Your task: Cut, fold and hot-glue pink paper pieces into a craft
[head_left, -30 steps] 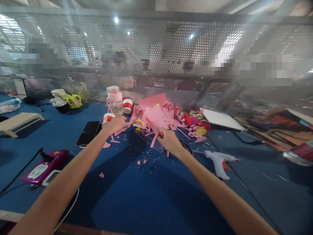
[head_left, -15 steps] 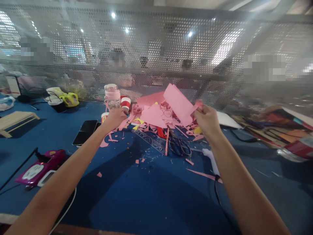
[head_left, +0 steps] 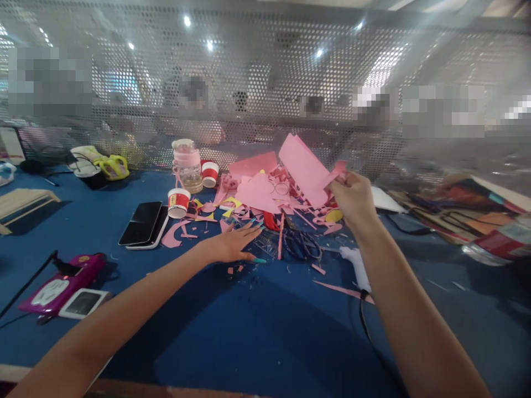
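Note:
My right hand (head_left: 352, 196) pinches a folded pink sheet (head_left: 305, 171) and a small pink piece, raised at the right of the scrap pile. Low over the blue table, my left hand (head_left: 236, 243) is spread with its fingers pointing right, partly covering a clear ruler (head_left: 265, 243). Just right of its fingertips are a pink pencil (head_left: 281, 236) and dark blue scissors (head_left: 302, 243). Behind them lie pink paper scraps (head_left: 259, 192) with yellow bits among them.
Two red-and-white cups (head_left: 178, 203) and a clear bottle (head_left: 187, 166) stand at back left. Phones (head_left: 143, 224) and a purple device (head_left: 62, 287) lie left. A white glue gun (head_left: 354, 265) with a cord lies right. A perforated metal screen (head_left: 257, 66) rises behind.
My left hand has come down from beside the bottle and cups, moving right and nearer, and its fingers have spread. My right hand still holds the pink paper, nearly in place. The view shifted slightly.

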Demonstrator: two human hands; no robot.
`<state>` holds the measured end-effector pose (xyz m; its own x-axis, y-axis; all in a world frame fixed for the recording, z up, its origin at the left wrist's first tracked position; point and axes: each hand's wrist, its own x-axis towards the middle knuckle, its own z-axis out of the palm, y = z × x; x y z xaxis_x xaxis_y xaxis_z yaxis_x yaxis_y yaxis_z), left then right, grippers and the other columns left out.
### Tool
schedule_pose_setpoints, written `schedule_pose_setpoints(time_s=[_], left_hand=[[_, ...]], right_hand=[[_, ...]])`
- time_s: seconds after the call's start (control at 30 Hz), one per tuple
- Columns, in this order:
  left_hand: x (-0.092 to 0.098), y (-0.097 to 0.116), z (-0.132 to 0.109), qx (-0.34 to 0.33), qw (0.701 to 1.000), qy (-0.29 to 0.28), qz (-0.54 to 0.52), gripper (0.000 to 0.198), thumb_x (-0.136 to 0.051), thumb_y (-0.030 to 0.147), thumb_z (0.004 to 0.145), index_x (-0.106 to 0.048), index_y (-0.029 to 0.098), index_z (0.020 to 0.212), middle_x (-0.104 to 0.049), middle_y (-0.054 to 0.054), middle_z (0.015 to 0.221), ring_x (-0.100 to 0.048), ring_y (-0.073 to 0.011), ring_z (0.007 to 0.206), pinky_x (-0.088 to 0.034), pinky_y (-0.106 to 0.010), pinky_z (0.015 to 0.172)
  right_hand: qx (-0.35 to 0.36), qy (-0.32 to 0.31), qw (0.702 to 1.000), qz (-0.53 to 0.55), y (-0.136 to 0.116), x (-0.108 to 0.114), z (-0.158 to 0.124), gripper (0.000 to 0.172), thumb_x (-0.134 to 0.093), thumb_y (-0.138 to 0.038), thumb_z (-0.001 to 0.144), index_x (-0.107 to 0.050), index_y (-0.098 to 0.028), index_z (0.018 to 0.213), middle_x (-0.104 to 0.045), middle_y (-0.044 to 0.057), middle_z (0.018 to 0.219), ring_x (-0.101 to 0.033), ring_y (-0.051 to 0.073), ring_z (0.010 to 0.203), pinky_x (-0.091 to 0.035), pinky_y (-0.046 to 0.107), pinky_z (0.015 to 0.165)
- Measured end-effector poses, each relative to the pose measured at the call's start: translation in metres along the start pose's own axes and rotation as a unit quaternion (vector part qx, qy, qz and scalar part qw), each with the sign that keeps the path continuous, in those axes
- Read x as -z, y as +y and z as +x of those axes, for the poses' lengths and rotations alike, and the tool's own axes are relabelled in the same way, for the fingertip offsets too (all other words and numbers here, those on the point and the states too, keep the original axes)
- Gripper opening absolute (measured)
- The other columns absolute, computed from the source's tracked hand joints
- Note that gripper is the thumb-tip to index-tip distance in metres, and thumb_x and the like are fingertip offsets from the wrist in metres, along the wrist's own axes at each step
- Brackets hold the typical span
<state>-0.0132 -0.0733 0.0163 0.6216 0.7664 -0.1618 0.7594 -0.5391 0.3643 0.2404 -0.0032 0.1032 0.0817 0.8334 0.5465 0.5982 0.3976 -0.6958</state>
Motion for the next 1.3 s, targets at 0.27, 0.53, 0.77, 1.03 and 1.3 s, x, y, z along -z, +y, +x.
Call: schedule_pose_setpoints(time_s=[0.27, 0.53, 0.77, 1.03, 1.3], left_hand=[[0.003, -0.003, 0.001, 0.016, 0.998, -0.052, 0.033, 0.072, -0.04, 0.052, 0.086, -0.01, 0.023, 0.145, -0.01, -0.006, 0.152, -0.005, -0.0293, 0.14, -0.009, -0.058, 0.106], [-0.004, -0.011, 0.002, -0.011, 0.997, -0.04, 0.059, 0.071, -0.038, 0.051, 0.088, -0.007, 0.023, 0.145, -0.007, -0.006, 0.152, -0.005, -0.0296, 0.139, -0.008, -0.057, 0.107], [-0.003, -0.012, 0.002, -0.012, 0.998, -0.037, 0.055, 0.071, -0.042, 0.05, 0.087, -0.011, 0.024, 0.145, -0.01, -0.006, 0.152, -0.008, -0.0296, 0.139, -0.016, -0.054, 0.107], [-0.002, -0.014, 0.0, -0.023, 1.0, -0.004, -0.009, 0.069, -0.052, 0.046, 0.083, -0.026, 0.022, 0.142, -0.019, -0.007, 0.15, -0.015, -0.0322, 0.138, -0.017, -0.056, 0.106], [0.014, -0.023, 0.003, 0.031, 0.955, 0.215, -0.203, 0.037, -0.06, 0.033, 0.078, -0.061, 0.016, 0.111, -0.057, -0.015, 0.123, -0.047, -0.0314, 0.119, -0.033, -0.045, 0.1]], right_hand=[[0.041, -0.009, 0.999, -0.008, -0.011, -0.004, -0.005, 0.034, -0.05, -0.01, 0.067, -0.023, -0.023, 0.052, -0.024, -0.008, 0.048, -0.026, 0.009, 0.046, -0.022, 0.026, 0.048], [0.142, -0.276, 0.928, -0.207, 0.007, -0.061, -0.033, 0.012, -0.054, -0.025, 0.073, -0.048, -0.018, 0.08, -0.057, 0.002, 0.076, -0.052, 0.016, 0.068, -0.04, 0.025, 0.061], [0.056, -0.176, 0.921, -0.343, 0.056, -0.067, -0.024, 0.027, -0.044, -0.011, 0.078, -0.048, -0.003, 0.103, -0.055, 0.023, 0.103, -0.05, 0.03, 0.1, -0.037, 0.037, 0.084], [0.0, -0.173, 0.913, -0.369, 0.075, -0.064, -0.025, 0.028, -0.046, -0.003, 0.073, -0.053, 0.001, 0.1, -0.058, 0.027, 0.101, -0.053, 0.032, 0.1, -0.038, 0.037, 0.082], [0.007, -0.134, 0.966, -0.22, 0.044, -0.057, -0.014, 0.015, -0.051, -0.015, 0.073, -0.057, -0.01, 0.085, -0.062, 0.009, 0.073, -0.056, 0.022, 0.071, -0.039, 0.028, 0.063]])
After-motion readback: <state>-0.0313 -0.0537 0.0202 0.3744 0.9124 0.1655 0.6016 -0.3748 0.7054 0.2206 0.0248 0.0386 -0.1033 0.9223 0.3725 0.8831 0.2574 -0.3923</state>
